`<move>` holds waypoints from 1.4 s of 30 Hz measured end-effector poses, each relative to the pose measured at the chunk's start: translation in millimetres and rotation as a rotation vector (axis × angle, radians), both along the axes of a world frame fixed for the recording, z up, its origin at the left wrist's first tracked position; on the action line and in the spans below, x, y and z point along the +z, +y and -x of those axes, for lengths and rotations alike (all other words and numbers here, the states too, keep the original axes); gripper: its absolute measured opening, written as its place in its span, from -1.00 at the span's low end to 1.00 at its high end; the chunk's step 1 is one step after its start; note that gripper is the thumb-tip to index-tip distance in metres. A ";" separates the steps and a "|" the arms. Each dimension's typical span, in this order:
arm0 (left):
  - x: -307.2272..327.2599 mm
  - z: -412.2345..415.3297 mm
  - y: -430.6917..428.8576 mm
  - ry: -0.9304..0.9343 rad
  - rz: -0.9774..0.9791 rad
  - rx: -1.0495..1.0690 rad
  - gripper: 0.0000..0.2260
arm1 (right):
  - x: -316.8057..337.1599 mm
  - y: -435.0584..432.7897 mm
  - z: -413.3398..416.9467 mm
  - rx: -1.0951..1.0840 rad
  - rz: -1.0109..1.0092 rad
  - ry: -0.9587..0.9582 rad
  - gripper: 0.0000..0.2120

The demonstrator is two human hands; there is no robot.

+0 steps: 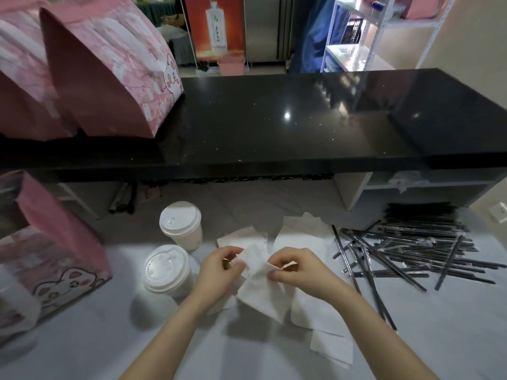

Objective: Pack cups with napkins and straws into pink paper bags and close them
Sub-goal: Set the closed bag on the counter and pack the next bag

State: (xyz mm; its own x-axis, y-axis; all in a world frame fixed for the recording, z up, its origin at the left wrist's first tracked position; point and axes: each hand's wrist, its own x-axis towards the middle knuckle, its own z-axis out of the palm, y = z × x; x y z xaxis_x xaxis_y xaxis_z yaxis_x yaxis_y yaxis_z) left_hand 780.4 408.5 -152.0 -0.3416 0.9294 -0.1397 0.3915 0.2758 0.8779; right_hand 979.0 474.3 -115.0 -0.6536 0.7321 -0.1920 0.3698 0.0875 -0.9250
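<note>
Both hands hold one white napkin [258,272] above the table's middle. My left hand [219,270] pinches its left corner and my right hand [296,270] pinches its right edge. More napkins [310,303] lie spread underneath. Two white lidded cups stand just left of my hands, the nearer cup [167,272] in front of the farther cup [182,224]. A heap of black wrapped straws [417,250] lies to the right. A pink paper bag [49,259] with a cartoon face stands at the left edge.
A raised black glossy counter [288,122] runs across behind the white work table [82,346]. Two pink bags [109,78] stand on the counter's left end. Shelving [356,31] and a pink bin [231,65] are in the background.
</note>
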 end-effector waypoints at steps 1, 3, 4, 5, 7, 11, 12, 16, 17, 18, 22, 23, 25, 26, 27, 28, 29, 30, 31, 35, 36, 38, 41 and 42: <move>2.2 0.2 -3.0 -0.057 -0.012 -0.027 -0.86 | -5.0 -0.6 2.0 -0.019 -0.013 -0.034 -0.77; 8.9 -0.5 -9.5 -0.181 -0.010 -0.051 -0.90 | -12.2 -2.6 4.8 -0.049 -0.010 -0.069 -0.78; 11.8 -0.8 -12.4 -0.229 -0.004 -0.061 -0.91 | -14.6 -3.8 6.0 -0.055 0.016 -0.061 -0.80; 14.2 -0.6 -15.0 -0.264 -0.005 -0.077 -0.92 | -16.6 -5.1 6.9 -0.053 0.054 -0.029 -0.82; 20.4 -0.8 -20.6 -0.303 -0.022 -0.120 -0.91 | -18.4 -9.0 9.6 -0.040 0.111 0.061 -0.85; 39.2 0.2 -33.4 -0.356 -0.083 -0.100 -0.90 | -9.0 -13.1 17.8 -0.117 0.008 0.100 -0.84; 44.5 1.8 -37.4 -0.344 -0.114 -0.064 -0.87 | -3.4 -13.2 19.3 -0.151 -0.024 0.120 -0.81; 70.8 16.0 -59.7 -0.166 -0.268 0.131 -0.72 | 38.6 -15.2 29.9 -0.186 -0.093 0.230 -0.60; 77.9 20.6 -66.7 -0.100 -0.309 0.179 -0.70 | 50.5 -17.0 35.3 -0.169 -0.107 0.247 -0.58; 85.2 25.1 -73.5 -0.039 -0.349 0.224 -0.70 | 62.1 -19.1 42.0 -0.153 -0.125 0.256 -0.57; 111.0 42.8 -91.7 0.004 -0.405 0.310 -0.69 | 99.3 -32.8 78.8 -0.114 -0.175 0.320 -0.67; 116.3 48.6 -95.3 -0.039 -0.396 0.316 -0.67 | 105.6 -36.9 89.6 -0.101 -0.183 0.329 -0.72; 127.4 62.9 -103.1 -0.181 -0.366 0.288 -0.60 | 116.8 -46.9 113.2 -0.064 -0.181 0.346 -0.77; 132.4 72.1 -107.8 -0.263 -0.366 0.253 -0.56 | 121.5 -52.9 126.2 -0.042 -0.171 0.360 -0.78; 136.9 82.5 -113.1 -0.333 -0.375 0.218 -0.52 | 125.4 -59.6 139.8 -0.019 -0.156 0.376 -0.78; 140.8 93.6 -119.2 -0.386 -0.390 0.194 -0.48 | 128.9 -67.5 154.0 0.002 -0.139 0.389 -0.79; 144.2 105.8 -126.1 -0.422 -0.409 0.183 -0.45 | 131.8 -75.9 168.4 0.021 -0.127 0.399 -0.80; 147.2 118.1 -133.1 -0.441 -0.429 0.185 -0.43 | 134.2 -84.4 183.0 0.038 -0.123 0.402 -0.82; 150.0 131.2 -140.5 -0.441 -0.446 0.199 -0.42 | 135.8 -93.0 197.9 0.052 -0.130 0.397 -0.83; 158.1 187.0 -170.2 -0.379 -0.501 0.274 -0.44 | 140.7 -125.0 255.4 0.067 -0.174 0.422 -0.87; 160.7 201.0 -177.2 -0.378 -0.519 0.279 -0.46 | 142.8 -131.7 269.1 0.057 -0.189 0.428 -0.88; 166.6 229.5 -190.0 -0.356 -0.556 0.285 -0.50 | 147.0 -142.7 296.4 0.068 -0.205 0.422 -0.84; 173.0 269.8 -203.9 -0.293 -0.580 0.266 -0.54 | 153.4 -158.5 333.6 0.191 -0.147 0.410 -0.77; 174.4 282.3 -207.9 -0.270 -0.578 0.257 -0.54 | 155.6 -162.3 344.8 0.194 -0.160 0.404 -0.78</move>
State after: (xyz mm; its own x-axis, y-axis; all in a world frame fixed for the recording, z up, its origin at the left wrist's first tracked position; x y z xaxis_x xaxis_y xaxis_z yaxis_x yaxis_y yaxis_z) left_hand 498.1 200.6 22.4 -0.5842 0.7744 0.2429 0.1232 -0.2112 0.9697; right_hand 634.2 312.0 40.6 -0.7803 0.5890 0.2104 -0.0537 0.2721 -0.9608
